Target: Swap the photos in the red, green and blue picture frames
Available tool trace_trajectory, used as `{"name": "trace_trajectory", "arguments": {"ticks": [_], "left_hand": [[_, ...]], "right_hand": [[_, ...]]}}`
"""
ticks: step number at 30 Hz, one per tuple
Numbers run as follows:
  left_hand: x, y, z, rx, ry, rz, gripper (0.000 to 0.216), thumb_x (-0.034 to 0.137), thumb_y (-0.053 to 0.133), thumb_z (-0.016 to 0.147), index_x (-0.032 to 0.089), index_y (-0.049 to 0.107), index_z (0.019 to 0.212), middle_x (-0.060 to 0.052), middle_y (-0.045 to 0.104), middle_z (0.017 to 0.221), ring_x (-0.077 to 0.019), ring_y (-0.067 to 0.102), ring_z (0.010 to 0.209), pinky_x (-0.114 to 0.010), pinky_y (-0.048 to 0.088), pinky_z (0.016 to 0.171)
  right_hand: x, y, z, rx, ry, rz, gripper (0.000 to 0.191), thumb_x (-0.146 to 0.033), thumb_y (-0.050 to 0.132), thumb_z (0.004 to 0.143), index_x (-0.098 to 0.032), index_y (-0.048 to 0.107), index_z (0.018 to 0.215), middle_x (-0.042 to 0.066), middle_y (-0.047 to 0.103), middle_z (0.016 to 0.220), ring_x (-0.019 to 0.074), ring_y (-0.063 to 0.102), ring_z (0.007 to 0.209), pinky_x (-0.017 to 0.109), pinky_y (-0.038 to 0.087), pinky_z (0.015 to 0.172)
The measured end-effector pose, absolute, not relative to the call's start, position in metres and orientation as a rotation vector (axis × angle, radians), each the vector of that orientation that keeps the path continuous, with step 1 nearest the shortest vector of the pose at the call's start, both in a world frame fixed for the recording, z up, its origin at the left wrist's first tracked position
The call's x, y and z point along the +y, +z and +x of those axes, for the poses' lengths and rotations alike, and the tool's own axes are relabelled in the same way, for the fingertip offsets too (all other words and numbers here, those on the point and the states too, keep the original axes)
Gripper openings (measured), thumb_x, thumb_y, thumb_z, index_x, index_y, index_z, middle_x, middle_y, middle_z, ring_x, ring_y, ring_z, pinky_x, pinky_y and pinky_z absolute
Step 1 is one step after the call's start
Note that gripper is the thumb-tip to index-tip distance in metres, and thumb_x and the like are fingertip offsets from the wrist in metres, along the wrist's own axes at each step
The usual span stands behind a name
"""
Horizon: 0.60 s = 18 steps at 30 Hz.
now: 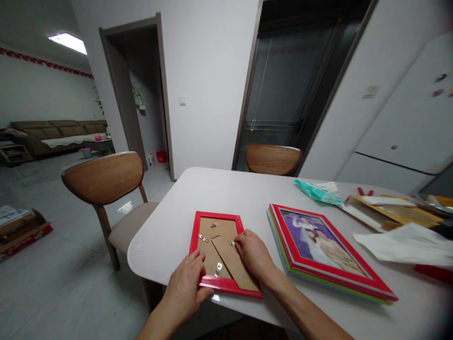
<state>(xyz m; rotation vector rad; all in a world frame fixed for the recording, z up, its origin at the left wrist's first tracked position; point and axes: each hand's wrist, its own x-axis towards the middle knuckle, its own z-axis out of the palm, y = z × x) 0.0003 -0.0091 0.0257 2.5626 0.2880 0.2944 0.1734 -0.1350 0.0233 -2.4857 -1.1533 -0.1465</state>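
Note:
A red picture frame lies face down near the table's front edge. Its brown backing board faces up, with a slanting stand leg and several small metal clips around it. My left hand grips the frame's lower left corner, fingers over the side and thumb along the bottom edge. At the right side, my right hand has its fingers closed at a metal clip; the fingertips partly cover that spot. To the right, a stack of frames has a red-framed photo on top, face up.
On the white table, a teal packet, cardboard packaging and a white sheet lie to the right. One wooden chair stands at the left, another chair behind the far edge. A box is on the floor.

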Motion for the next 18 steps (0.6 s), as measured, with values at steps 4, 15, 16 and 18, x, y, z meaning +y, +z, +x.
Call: {"name": "trace_trajectory", "arguments": {"ticks": [4, 15, 16, 18], "left_hand": [[-0.0101, 0.0270, -0.0005, 0.302, 0.292, 2.555, 0.023, 0.018, 0.061, 0.060, 0.019, 0.054, 0.083, -0.007, 0.048, 0.121, -0.0211, 0.034, 0.118, -0.036, 0.029, 0.097], [-0.0140, 0.0282, -0.0015, 0.348, 0.293, 2.556, 0.030, 0.020, 0.059, 0.062, 0.017, 0.056, 0.091, -0.008, 0.049, 0.120, -0.0194, 0.035, 0.118, -0.032, 0.031, 0.096], [-0.0149, 0.0287, -0.0017, 0.352, 0.291, 2.560, 0.030, 0.020, 0.059, 0.062, 0.016, 0.056, 0.092, -0.009, 0.048, 0.121, -0.0195, 0.035, 0.117, -0.031, 0.030, 0.096], [-0.0173, 0.0302, -0.0022, 0.360, 0.286, 2.569, 0.032, 0.019, 0.059, 0.062, 0.014, 0.056, 0.093, -0.010, 0.047, 0.122, -0.0199, 0.035, 0.117, -0.031, 0.029, 0.097]], "right_hand": [[-0.1345, 0.0232, 0.1726, -1.143, -0.143, -2.488, 0.025, -0.017, 0.039, 0.078, -0.014, 0.063, 0.072, 0.009, 0.054, 0.078, 0.0158, 0.049, 0.073, 0.023, 0.036, 0.064], [-0.1430, 0.0220, 0.1712, -1.235, -0.082, -2.410, 0.025, -0.017, 0.039, 0.076, -0.015, 0.063, 0.068, 0.007, 0.051, 0.077, 0.0157, 0.046, 0.077, 0.025, 0.035, 0.071], [-0.1429, 0.0231, 0.1699, -1.242, -0.093, -2.399, 0.024, -0.017, 0.040, 0.076, -0.015, 0.063, 0.071, 0.007, 0.051, 0.077, 0.0160, 0.045, 0.077, 0.025, 0.035, 0.072], [-0.1423, 0.0261, 0.1669, -1.259, -0.132, -2.370, 0.023, -0.016, 0.040, 0.075, -0.015, 0.062, 0.081, 0.007, 0.051, 0.079, 0.0168, 0.045, 0.080, 0.026, 0.034, 0.074]]}}
